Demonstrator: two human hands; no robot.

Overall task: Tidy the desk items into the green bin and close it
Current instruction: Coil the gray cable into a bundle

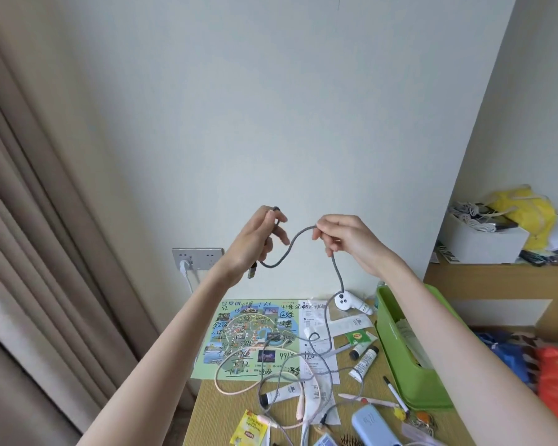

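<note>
Both hands are raised above the desk with a grey braided cable (289, 249) strung between them. My left hand (258, 241) holds the cable near its USB plug, which hangs below the palm. My right hand (343, 238) pinches the cable farther along. From there the cable drops down to the desk and trails in loops over the papers. The green bin (400, 365) stands open at the desk's right side, under my right forearm, with papers inside.
On the wooden desk (372, 386) lie a park map (255, 338), a pink cable (239, 392), several tubes, a black pen (395, 392), a blue power bank (372, 424), a yellow tea packet (250, 429) and a white device (351, 304). A wall socket (197, 259) sits behind; a shelf with a white box (484, 244) is right.
</note>
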